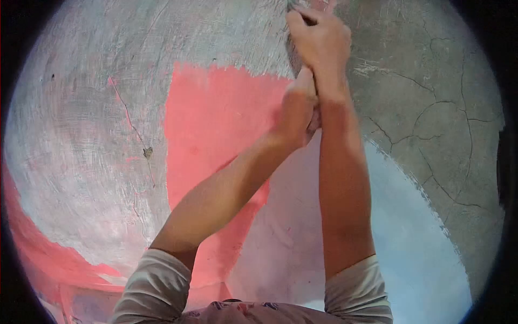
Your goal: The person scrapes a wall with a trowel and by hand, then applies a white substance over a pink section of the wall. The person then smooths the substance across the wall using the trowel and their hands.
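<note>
My right hand (322, 39) is closed at the top of the view, over a rough grey concrete surface (108, 38). A small dark piece (293, 4) shows at its fingertips, too cut off by the frame edge to name. Just below, my left hand (300, 105) is closed, its thumb pointing up against my right wrist. The right forearm partly covers its fingers, so what they grip is hidden. Beneath my left hand and arm lies a bright pink painted patch (216, 119) with a ragged upper edge.
A pale blue painted area (415, 232) with a curved edge spreads at the lower right. Darker grey concrete (458, 146) with branching cracks lies beyond it. On the left, a long crack (129, 116) has pink smears and a small chipped hole (147, 153). Pink paint (48, 248) curves along the lower left.
</note>
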Demonstrator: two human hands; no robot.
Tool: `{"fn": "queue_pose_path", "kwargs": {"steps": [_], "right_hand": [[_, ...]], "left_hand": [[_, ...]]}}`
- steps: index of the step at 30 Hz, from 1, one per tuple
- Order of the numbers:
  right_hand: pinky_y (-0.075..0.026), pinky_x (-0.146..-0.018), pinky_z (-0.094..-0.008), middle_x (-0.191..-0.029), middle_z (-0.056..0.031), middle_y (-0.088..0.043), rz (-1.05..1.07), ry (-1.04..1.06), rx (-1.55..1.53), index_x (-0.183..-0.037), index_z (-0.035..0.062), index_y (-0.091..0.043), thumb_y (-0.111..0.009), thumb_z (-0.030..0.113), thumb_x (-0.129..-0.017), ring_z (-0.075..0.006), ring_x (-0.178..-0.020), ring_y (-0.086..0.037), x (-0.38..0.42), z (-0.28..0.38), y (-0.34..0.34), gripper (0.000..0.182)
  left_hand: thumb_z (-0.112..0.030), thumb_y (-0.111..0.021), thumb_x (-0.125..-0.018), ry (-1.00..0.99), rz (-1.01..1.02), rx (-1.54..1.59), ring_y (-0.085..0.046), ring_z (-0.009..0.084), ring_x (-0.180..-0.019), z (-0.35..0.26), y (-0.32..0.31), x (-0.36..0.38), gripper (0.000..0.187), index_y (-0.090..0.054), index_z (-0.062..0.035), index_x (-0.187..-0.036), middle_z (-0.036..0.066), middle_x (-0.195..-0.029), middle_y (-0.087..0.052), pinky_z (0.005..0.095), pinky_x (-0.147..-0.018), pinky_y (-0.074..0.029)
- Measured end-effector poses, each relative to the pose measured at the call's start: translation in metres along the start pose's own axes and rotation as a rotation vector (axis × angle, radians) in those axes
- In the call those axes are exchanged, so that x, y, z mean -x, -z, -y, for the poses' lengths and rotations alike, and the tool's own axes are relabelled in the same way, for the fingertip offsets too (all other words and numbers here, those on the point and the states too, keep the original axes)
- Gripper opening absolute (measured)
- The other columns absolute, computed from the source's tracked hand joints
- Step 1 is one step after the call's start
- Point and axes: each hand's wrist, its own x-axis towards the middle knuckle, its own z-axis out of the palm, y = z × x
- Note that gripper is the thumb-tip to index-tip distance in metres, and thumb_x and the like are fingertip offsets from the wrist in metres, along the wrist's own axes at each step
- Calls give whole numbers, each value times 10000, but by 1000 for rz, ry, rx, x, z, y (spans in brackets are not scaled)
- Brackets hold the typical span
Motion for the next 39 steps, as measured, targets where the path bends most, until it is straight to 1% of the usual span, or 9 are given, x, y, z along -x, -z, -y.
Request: {"fn": "queue_pose_path", "kwargs": {"steps": [1, 6, 8, 15, 18, 27, 33, 36, 39], "right_hand": [[-591, -910, -438, -1025, -140, -795, -45, 28, 21, -1072, 186, -843, -685, 437, -871, -393, -993, -751, -10, -3, -1, 358], [-595, -914, -433, -1045, -128, -800, -34, 26, 53, -1087, 214, -849, -693, 437, -868, -403, -981, -752, 62, 3, -12, 349], [-594, -914, -434, -1045, -126, -800, -91, 64, -19, -1103, 215, -844, -690, 439, -874, -401, -980, -753, 73, 3, -15, 356], [-594, -900, -443, -1034, -146, -790, -98, 129, 7, -1150, 213, -827, -693, 456, -885, -406, -975, -748, -15, -6, -7, 384], [-591, -909, -448, -1017, -145, -787, -25, 37, 47, -1149, 221, -827, -692, 460, -884, -410, -985, -743, 37, -2, -9, 381], [-586, -901, -458, -1038, -131, -794, -58, 123, 33, -1118, 247, -830, -699, 457, -869, -413, -986, -739, -19, -1, -2, 351], [-587, -906, -509, -1102, -150, -782, -70, 90, 4, -1108, 218, -840, -685, 452, -861, -408, -977, -741, 64, -4, -19, 374], [-585, -929, -472, -1043, -159, -789, -112, 81, 39, -1121, 207, -839, -694, 465, -860, -415, -983, -742, 30, -1, -23, 394], [-587, -934, -454, -1021, -155, -797, -102, 60, 9, -1130, 208, -839, -699, 469, -855, -404, -979, -751, -11, 2, -11, 404]], "left_hand": [[-517, -372, -1133, -38, 202, -29, -385, 89, -406, 2, 9, -12, 500, -581, -179, -828, -71, -577, -508, 292, -372, -312], [-528, -335, -1139, 92, -234, 72, -336, 76, -398, 20, 0, 48, 530, -536, -190, -783, -81, -553, -416, 280, -374, -275], [-530, -334, -1140, 103, -2, -6, -332, 74, -399, 29, 39, 72, 530, -533, -191, -783, -82, -556, -401, 275, -380, -280], [-553, -402, -1119, -58, 185, -39, -349, 91, -413, -1, 8, -9, 483, -521, -241, -771, -88, -579, -416, 264, -408, -290], [-545, -416, -1115, 23, -122, 32, -361, 91, -422, 21, 9, 35, 473, -517, -239, -769, -85, -576, -412, 266, -412, -290], [-520, -409, -1117, -46, 146, 8, -324, 97, -382, 1, 0, -10, 467, -508, -232, -763, -87, -557, -426, 267, -367, -263], [-501, -429, -1112, 77, 3, 26, -313, 84, -375, 34, 45, 58, 464, -494, -237, -735, -89, -560, -416, 266, -364, -250], [-521, -438, -1113, 66, -225, 25, -308, 74, -372, 7, 6, 38, 482, -480, -246, -719, -92, -547, -393, 256, -356, -230], [-511, -436, -1121, -51, 248, -12, -300, 75, -374, -15, 10, -5, 482, -460, -246, -718, -92, -549, -393, 248, -352, -215]]}}
